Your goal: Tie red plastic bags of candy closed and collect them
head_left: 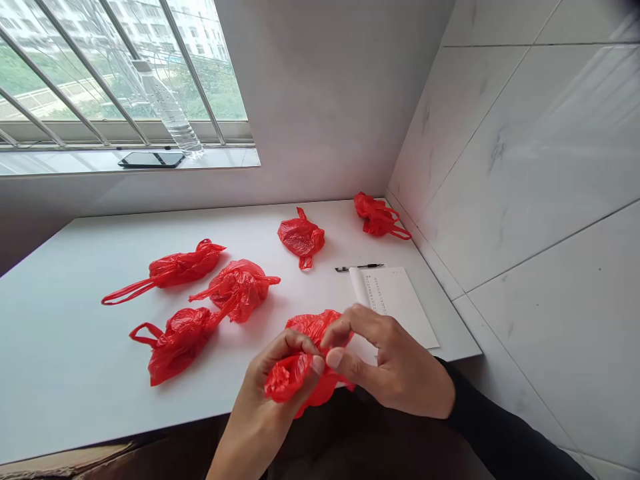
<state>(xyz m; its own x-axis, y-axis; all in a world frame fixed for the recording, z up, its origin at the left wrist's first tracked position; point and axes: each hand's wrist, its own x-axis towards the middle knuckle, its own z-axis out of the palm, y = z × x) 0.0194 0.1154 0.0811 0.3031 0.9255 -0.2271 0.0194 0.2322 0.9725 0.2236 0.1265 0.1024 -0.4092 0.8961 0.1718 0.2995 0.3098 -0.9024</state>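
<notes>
A red plastic bag [315, 325] is between my hands at the table's near edge. My left hand [273, 383] is wrapped round its bunched part, the thumb and forefinger pressing on it. My right hand [387, 357] meets the bag from the right, thumb and forefinger bent in a pinch at its gathered middle. The exact contact of those fingertips is partly hidden. Left of my hands lie three more tied-up red bags: one with a loop handle [183, 343], a rounded one [243, 290] and a long one [185, 267].
Farther back on the white table [75, 320] are a red bag [301, 237] and another in the corner [377, 217]. A black pen [359, 267] lies behind an open notebook [405, 300]. The windowsill bears a phone [151, 159] and a water bottle [173, 113]. Tiled wall [540, 267] bounds the right.
</notes>
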